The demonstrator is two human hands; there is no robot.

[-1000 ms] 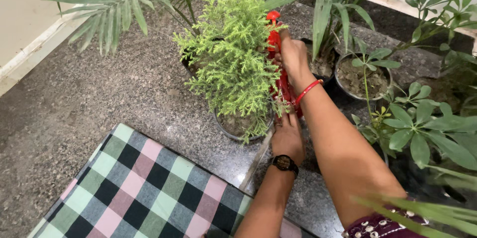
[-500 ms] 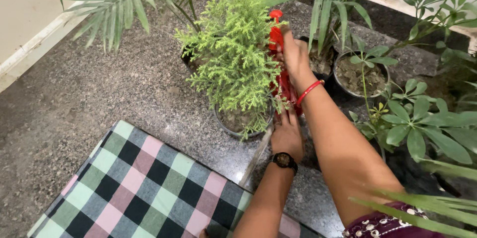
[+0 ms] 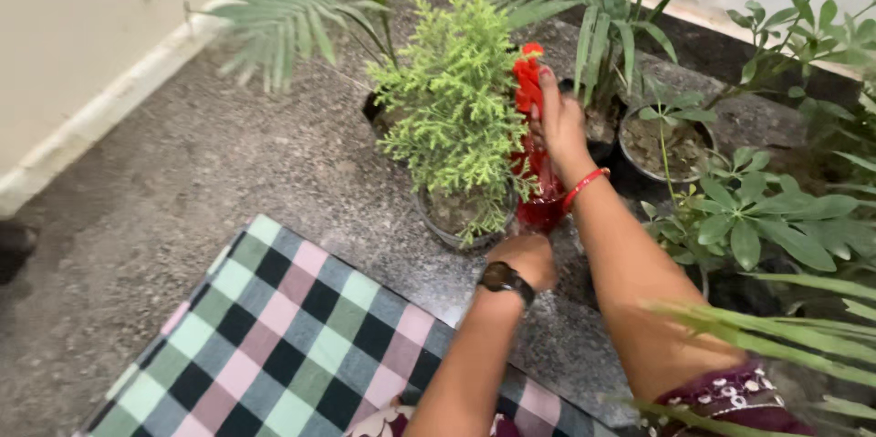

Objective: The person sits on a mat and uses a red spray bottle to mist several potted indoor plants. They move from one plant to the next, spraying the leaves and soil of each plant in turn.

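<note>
A red spray bottle [image 3: 532,159] stands upright beside a feathery light-green plant [image 3: 456,104] in a dark pot [image 3: 436,225]. My right hand [image 3: 563,123], with a red bangle at the wrist, grips the bottle's upper part next to the nozzle. My left hand [image 3: 526,254], wearing a black wristwatch, is curled just under the bottle's base, its fingers hidden from view. Both hands are right of the feathery plant, whose foliage touches the bottle.
A pink, green and black checked cloth [image 3: 292,337] lies on the speckled stone floor [image 3: 182,182] in front. A palm [image 3: 283,17] stands behind. A soil-filled pot [image 3: 650,140] and a broad-leaved plant [image 3: 757,218] crowd the right side. A pale wall [image 3: 73,45] runs along the left.
My left hand has slid down from the bottle's side to under its base and curled. My right hand keeps its grip. The view has shifted, so everything sits a little lower and rightward.
</note>
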